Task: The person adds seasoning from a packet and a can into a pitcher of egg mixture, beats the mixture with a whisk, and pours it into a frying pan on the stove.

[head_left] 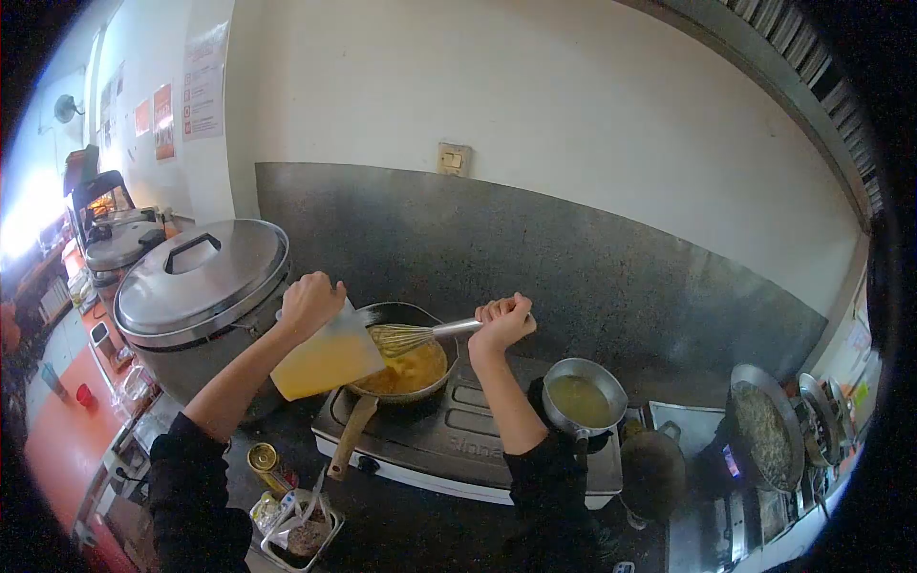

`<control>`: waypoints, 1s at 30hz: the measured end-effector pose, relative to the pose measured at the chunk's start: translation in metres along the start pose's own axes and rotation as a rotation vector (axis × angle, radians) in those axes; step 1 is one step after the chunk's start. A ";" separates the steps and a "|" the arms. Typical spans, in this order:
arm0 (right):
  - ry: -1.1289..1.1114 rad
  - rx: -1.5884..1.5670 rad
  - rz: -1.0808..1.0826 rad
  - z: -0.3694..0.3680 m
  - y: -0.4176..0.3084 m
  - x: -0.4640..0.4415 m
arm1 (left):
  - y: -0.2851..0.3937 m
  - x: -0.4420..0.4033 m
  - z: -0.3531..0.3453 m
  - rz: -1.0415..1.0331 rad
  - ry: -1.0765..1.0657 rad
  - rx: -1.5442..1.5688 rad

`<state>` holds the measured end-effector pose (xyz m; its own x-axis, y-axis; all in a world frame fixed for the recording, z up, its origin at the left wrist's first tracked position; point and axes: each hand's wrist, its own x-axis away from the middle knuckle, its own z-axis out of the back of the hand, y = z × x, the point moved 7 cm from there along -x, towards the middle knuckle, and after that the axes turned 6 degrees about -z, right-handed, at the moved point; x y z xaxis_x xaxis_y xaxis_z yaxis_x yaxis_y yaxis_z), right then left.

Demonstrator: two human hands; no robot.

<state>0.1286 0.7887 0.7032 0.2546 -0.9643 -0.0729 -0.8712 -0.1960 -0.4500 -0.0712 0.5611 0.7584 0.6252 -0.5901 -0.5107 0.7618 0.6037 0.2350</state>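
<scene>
My left hand (311, 304) is closed at the top of a translucent plastic jug (330, 358) of yellow liquid. The jug tilts to the right, its lower end beside a frying pan (453, 380) with a wooden handle. Yellow-orange liquid (411, 371) lies in the pan. My right hand (502, 323) grips the metal handle of a whisk (406, 338), whose wires hang over the pan, partly behind the jug. Whether the wires touch the liquid I cannot tell. The pan sits on the left burner of a gas stove (468, 435).
A saucepan (583, 393) of yellowish liquid stands on the right burner. A large lidded steel pot (205, 277) is at the left. Below lie a can (271, 466) and a small container (304, 535). Several dark pans (764, 430) stand far right, against a metal backsplash (573, 258).
</scene>
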 end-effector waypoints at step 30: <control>-0.507 0.073 0.347 0.040 -0.020 0.071 | 0.119 -0.015 -0.026 -0.895 -0.112 -0.330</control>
<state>0.1812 0.7311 0.6713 0.1452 -0.7616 -0.6316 -0.9128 0.1433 -0.3825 0.0056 0.6553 0.7728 -0.1391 -0.9431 -0.3020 0.8893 0.0152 -0.4570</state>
